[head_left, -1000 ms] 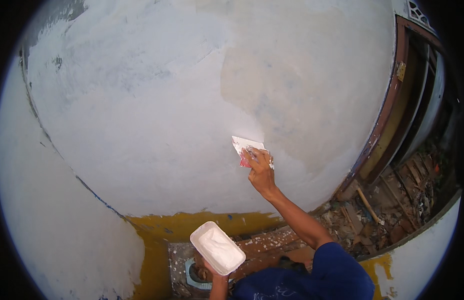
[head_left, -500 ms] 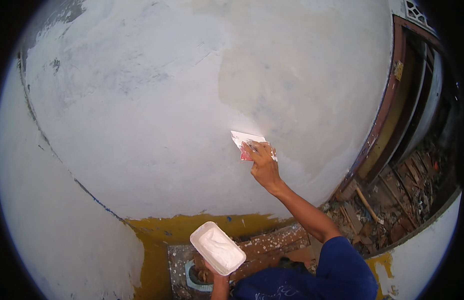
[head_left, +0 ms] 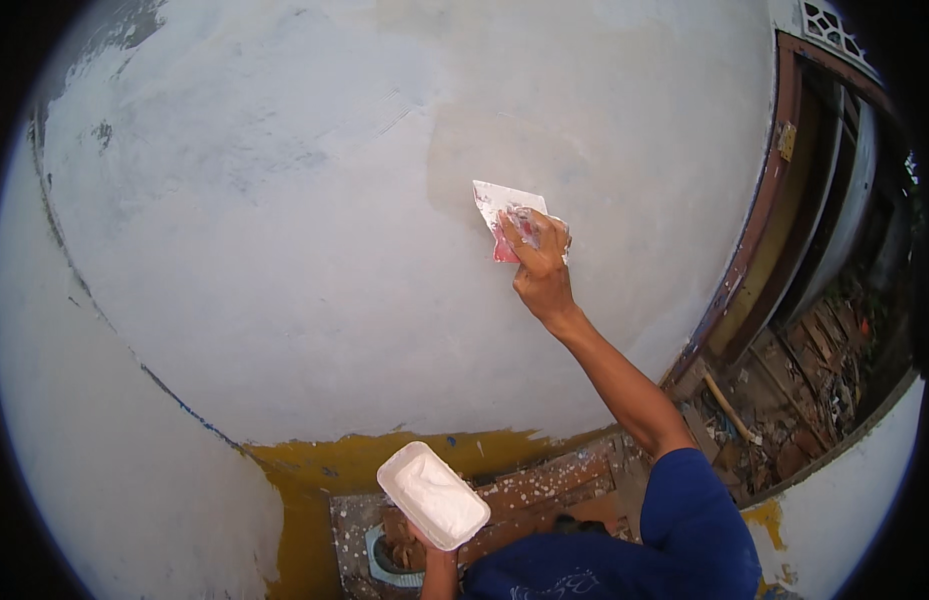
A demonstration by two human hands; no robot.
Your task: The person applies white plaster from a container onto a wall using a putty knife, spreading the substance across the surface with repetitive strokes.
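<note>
Your right hand (head_left: 546, 275) pinches a thin, flat, white-and-red scraper (head_left: 511, 200), its fingers laid over the paste-smeared face. The blade's straight white edge points up, at the middle of the broad, patchy pale-grey plastered wall (head_left: 254, 310); you cannot tell whether that edge touches it. Your left hand (head_left: 427, 540), low in the view, clasps the near end of a white, rectangular, round-cornered tray (head_left: 392, 474); how its hidden fingers are set, you cannot tell. Smooth white paste (head_left: 439, 497) lies inside the tray, which tilts so you see into it.

Around the scraper, the wall shows a darker grey patch beside lighter coating. Along its foot runs a ragged ochre-yellow painted band (head_left: 379, 454). Below that lie paint-spattered brown boards (head_left: 534, 490), with a pale-blue basin (head_left: 377, 568) just beside your left hand. To your right stand a reddish-brown wooden door frame (head_left: 786, 95) and scattered wood debris (head_left: 819, 345).
</note>
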